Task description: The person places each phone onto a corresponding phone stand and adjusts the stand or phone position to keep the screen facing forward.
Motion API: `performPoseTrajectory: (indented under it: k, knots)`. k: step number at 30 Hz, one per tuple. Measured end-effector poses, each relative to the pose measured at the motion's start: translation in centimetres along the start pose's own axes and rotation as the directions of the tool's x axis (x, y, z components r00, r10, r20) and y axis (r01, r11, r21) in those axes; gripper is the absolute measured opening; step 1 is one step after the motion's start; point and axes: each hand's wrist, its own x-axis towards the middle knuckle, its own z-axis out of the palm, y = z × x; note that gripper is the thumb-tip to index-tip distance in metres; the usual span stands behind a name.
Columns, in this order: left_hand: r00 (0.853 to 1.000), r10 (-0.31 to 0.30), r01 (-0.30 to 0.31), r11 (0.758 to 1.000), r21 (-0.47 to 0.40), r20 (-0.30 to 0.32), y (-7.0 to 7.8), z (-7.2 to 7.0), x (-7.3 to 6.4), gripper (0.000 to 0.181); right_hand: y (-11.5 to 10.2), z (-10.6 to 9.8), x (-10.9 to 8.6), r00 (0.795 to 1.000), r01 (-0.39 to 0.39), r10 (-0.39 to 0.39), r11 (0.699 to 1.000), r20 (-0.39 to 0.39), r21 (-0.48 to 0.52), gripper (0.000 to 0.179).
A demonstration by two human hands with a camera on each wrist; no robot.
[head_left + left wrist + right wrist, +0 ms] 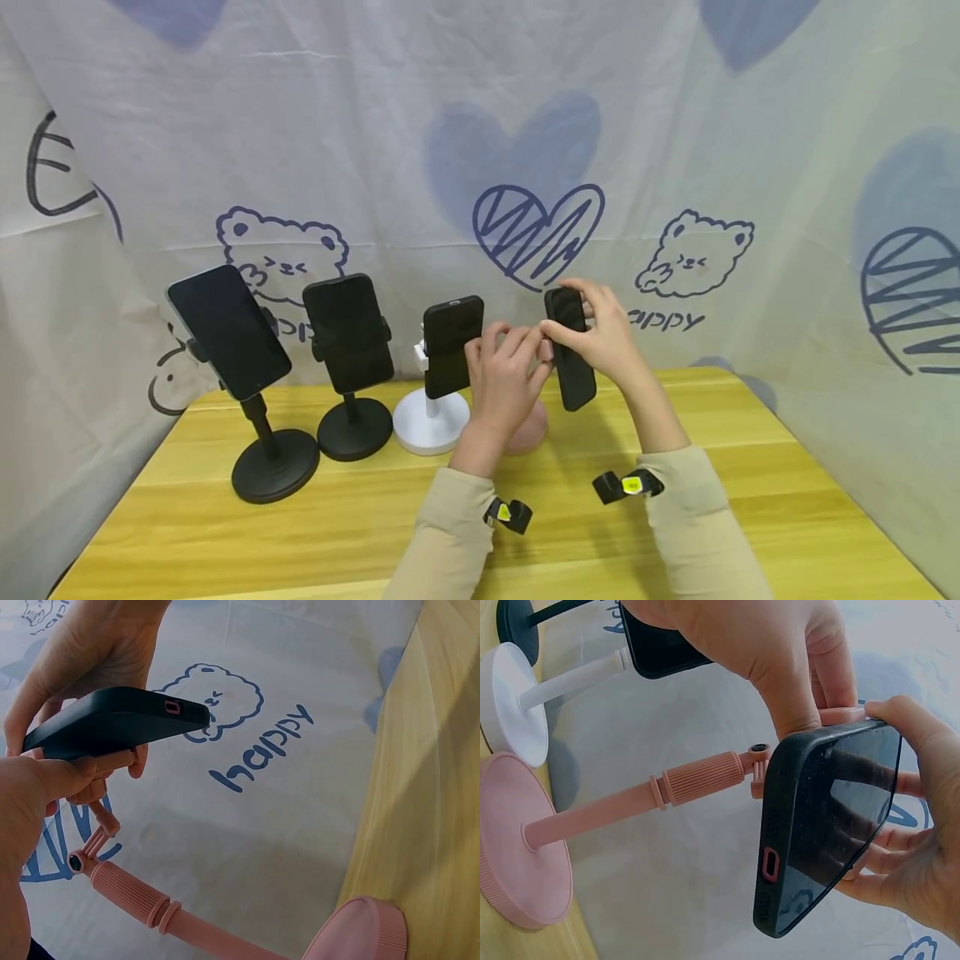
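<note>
In the head view my right hand [609,337] holds a phone in a dark case [576,383] by its edges, thumb on one side and fingers on the other. The phone stands tilted against the head of a pink phone stand [705,780]. My left hand [501,379] has its fingers curled on the stand's pink clamp [841,715], beside the phone's edge. The left wrist view shows the clamp behind the phone, partly covered by fingers. Whether the clamp encloses the phone I cannot tell. The pink round base [360,934] rests on the table.
To the left stand a white stand [431,423] with a black phone [450,358], a black stand [355,429] with a phone [348,333], and another black stand [275,467] with a larger phone [228,333]. A printed cloth [390,125] hangs behind the wooden table [750,467].
</note>
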Motion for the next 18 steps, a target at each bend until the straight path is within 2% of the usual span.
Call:
performPoseTrajectory:
  k: [6, 18]
  knots:
    - [1.000, 0.000, 0.000, 1.000, -0.006, -0.002, -0.15, 0.05, -0.04, 0.025, 0.01, 0.25, 0.01, 1.000, 0.016, -0.016, 1.000, -0.020, -0.003, 0.068]
    - [0.999, -0.009, 0.008, 1.000, 0.030, 0.044, -0.08, 0.28, -0.49, 0.029, 0.26, 0.84, -0.44, 0.998, 0.038, -0.038, 0.999, -0.056, -0.008, 0.067]
